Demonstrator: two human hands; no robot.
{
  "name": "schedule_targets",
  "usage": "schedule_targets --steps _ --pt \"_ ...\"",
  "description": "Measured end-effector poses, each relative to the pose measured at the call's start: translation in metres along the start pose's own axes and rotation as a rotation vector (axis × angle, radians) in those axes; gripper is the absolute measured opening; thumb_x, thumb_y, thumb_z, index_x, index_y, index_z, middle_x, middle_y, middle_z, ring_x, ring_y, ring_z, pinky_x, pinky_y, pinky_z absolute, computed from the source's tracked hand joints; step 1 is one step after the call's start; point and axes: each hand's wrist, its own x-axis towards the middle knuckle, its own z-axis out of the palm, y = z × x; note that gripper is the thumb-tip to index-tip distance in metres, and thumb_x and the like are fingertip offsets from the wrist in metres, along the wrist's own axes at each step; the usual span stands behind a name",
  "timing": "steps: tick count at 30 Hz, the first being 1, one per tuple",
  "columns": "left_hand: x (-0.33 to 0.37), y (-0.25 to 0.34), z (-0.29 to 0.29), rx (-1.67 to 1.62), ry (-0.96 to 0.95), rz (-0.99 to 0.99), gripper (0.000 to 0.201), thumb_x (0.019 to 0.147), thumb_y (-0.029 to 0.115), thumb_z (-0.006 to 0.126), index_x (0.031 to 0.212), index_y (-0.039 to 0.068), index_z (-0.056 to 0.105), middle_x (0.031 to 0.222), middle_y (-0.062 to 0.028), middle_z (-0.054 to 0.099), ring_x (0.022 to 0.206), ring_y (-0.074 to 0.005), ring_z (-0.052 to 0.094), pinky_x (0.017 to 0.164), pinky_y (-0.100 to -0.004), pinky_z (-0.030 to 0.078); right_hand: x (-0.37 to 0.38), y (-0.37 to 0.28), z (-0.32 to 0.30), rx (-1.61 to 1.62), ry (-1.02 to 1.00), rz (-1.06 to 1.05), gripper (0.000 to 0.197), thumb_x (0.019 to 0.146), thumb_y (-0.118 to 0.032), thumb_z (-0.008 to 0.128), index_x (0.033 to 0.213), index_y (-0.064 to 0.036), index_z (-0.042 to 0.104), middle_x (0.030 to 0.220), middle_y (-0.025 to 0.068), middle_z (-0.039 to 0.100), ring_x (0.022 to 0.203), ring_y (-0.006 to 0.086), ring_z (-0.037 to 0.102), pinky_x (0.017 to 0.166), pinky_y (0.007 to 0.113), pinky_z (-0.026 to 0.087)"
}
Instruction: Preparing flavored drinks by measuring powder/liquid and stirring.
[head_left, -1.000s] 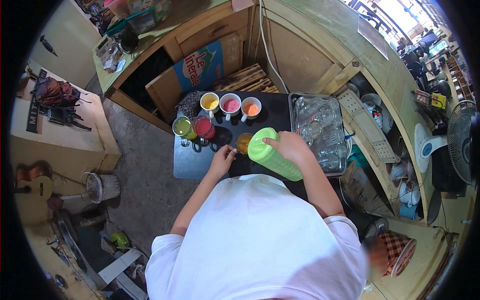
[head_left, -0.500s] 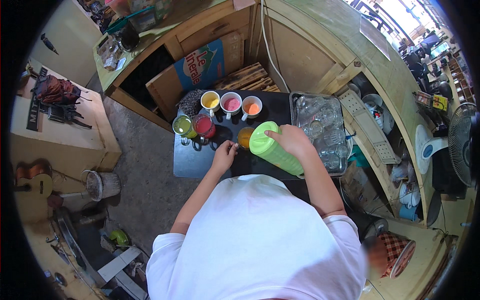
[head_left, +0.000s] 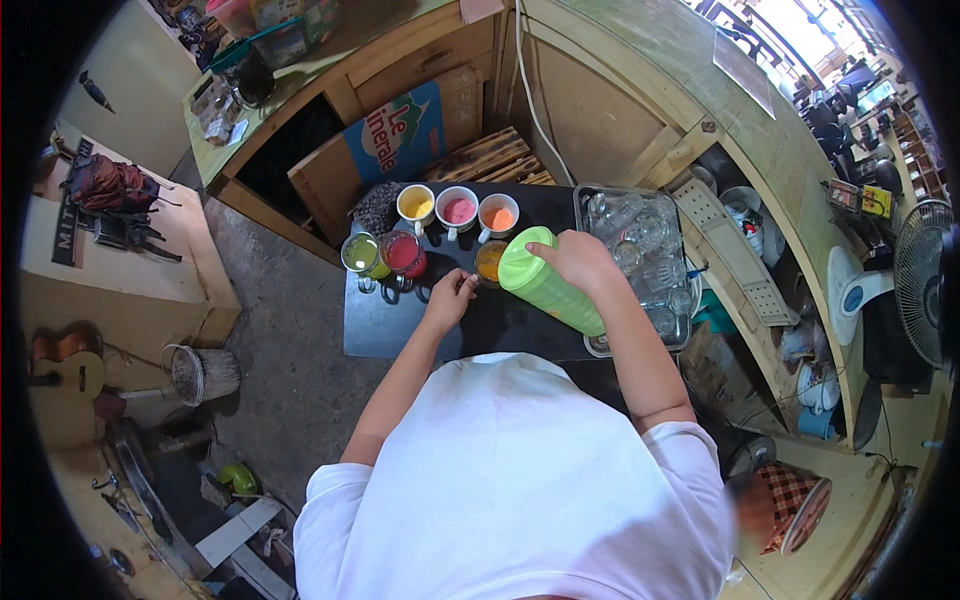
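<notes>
My right hand point(head_left: 580, 262) grips a light green plastic pitcher point(head_left: 562, 300) near its lid. The pitcher is tilted left, its lidded top close to a glass mug point(head_left: 489, 262) with orange liquid inside. At that mug's near left side, the fingers of my left hand point(head_left: 450, 298) are pinched together, apparently on its handle. To the left stand a glass mug of green liquid point(head_left: 364, 257) and a glass mug of red liquid point(head_left: 404, 256). Behind them is a row of white cups with yellow point(head_left: 415, 207), pink point(head_left: 458, 212) and orange point(head_left: 498, 217) contents.
A metal tray point(head_left: 682, 335) of several clear glasses lies right of the pitcher on the black table point(head_left: 375, 325). A dark grey cloth point(head_left: 379, 207) sits at the table's far left corner. Wooden counters point(head_left: 625, 75) border the back and right.
The pitcher's top has risen slightly and tilts a little differently, with my right hand moving along. More of the orange-filled glass shows. My left hand stays beside it.
</notes>
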Motion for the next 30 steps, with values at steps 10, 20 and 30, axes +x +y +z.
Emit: schedule_targets --steps 10,20,30 --pt "0.0029 -0.0021 -0.0025 0.001 -0.048 -0.020 0.026 0.094 0.026 0.055 0.088 0.000 0.055 0.073 -0.0047 0.057 0.068 -0.0122 0.059 0.063 -0.0265 0.047 0.0011 -0.0024 -0.0009 0.001 -0.025 0.017 0.065 0.086 -0.058 0.049 0.094 0.0036 0.067 0.094 0.0239 0.066 0.092 0.0366 0.063 0.083 0.044 0.048" --pt "0.0030 -0.0015 -0.0028 -0.023 -0.063 -0.028 0.025 0.094 0.024 0.055 0.087 0.001 0.055 0.073 -0.0037 0.056 0.069 -0.0113 0.059 0.064 -0.0261 0.047 -0.0007 -0.0089 -0.0042 -0.026 -0.036 0.024 0.063 0.086 -0.057 0.049 0.095 0.0034 0.067 0.097 0.0231 0.066 0.094 0.0368 0.063 0.085 0.044 0.048" --pt "0.0023 -0.0031 -0.0033 0.003 -0.063 -0.003 0.026 0.095 0.025 0.054 0.087 0.001 0.055 0.073 -0.0036 0.056 0.070 -0.0113 0.059 0.065 -0.0269 0.047 0.0033 -0.0088 0.0008 -0.028 -0.029 0.034 0.063 0.087 -0.056 0.049 0.096 0.0040 0.066 0.097 0.0230 0.066 0.094 0.0363 0.063 0.085 0.043 0.048"
